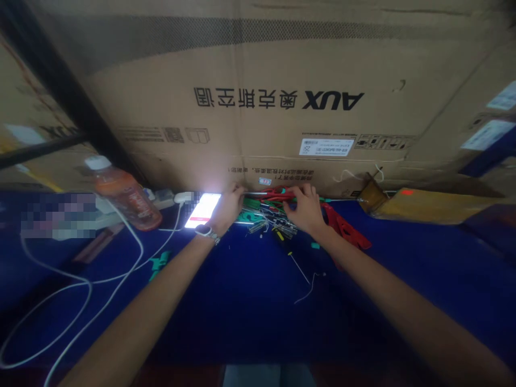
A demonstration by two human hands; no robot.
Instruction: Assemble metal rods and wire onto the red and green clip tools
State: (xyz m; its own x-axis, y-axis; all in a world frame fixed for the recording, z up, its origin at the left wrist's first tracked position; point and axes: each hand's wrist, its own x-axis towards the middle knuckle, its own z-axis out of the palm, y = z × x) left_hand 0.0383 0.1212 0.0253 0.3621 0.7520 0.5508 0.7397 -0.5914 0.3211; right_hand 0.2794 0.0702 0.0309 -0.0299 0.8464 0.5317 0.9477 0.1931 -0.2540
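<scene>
Both my arms reach forward over a blue-covered table (250,301) to a heap of small hand tools (268,215) lying against a big cardboard box. My left hand (228,207), with a watch on its wrist, rests on the left end of the heap, fingers curled near a thin metal rod (258,193). My right hand (308,208) lies palm down on the right part of the heap, fingers spread over red and green handled tools. Whether either hand grips a tool is hidden by the fingers. A red plastic piece (344,226) lies just right of my right wrist.
A lit phone (202,209) lies left of my left hand, with white cables (100,279) looping across the table. An orange drink bottle (124,196) stands further left. A large AUX cardboard box (258,97) walls the back. A small green clip (159,263) lies near the cables.
</scene>
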